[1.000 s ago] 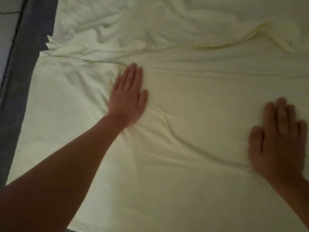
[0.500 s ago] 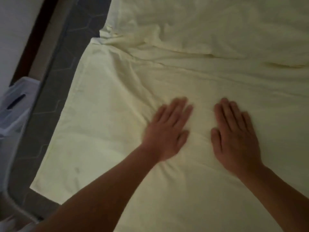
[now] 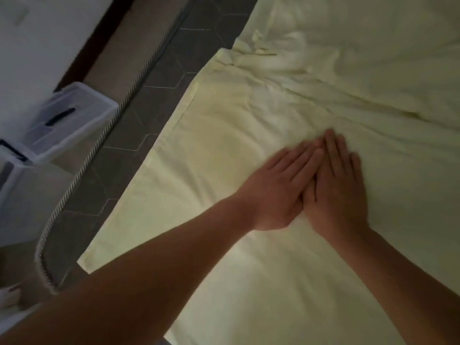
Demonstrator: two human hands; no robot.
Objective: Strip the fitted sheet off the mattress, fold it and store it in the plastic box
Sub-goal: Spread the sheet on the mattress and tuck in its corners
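Here, the clear plastic box (image 3: 72, 120) sits left of the dark mattress (image 3: 139, 115). The pale yellow fitted sheet (image 3: 211, 150) lies flat on it, long edge running near-left to far-right, rumpled beyond. My left grip (image 3: 281, 190) and right grip (image 3: 341, 190) press it, touching, fingers straight, holding nothing.

No writing or number can be read; dark marks on the plastic box (image 3: 82, 105) are perhaps slots.

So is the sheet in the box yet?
Out. The sheet lies on the mattress under the left hand and right hand; the plastic box stands apart.
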